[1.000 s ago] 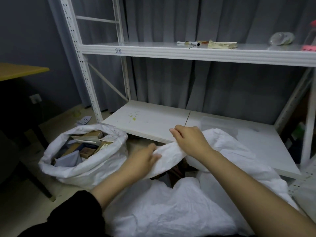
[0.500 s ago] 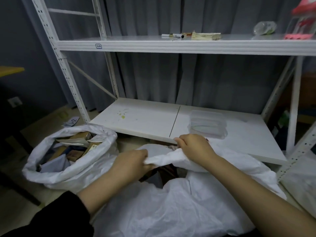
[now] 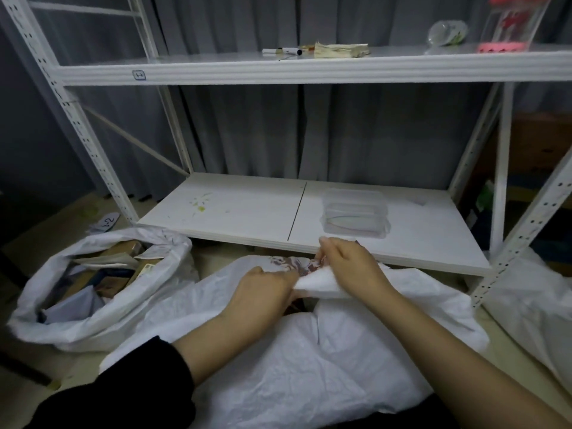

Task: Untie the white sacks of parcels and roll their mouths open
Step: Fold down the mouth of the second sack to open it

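Hands close together: left hand [image 3: 266,292] and right hand [image 3: 349,267] both pinch the folded lip of the crumpled white woven sack [image 3: 294,366] beneath them. Risk: uneven pull lets the roll slip and unfurl.

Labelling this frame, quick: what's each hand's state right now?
Left hand: closed, gripping the mouth of the white sack.
Right hand: closed, gripping the same mouth.

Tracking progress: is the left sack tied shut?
No, the left sack has its mouth rolled open, with parcels showing inside.
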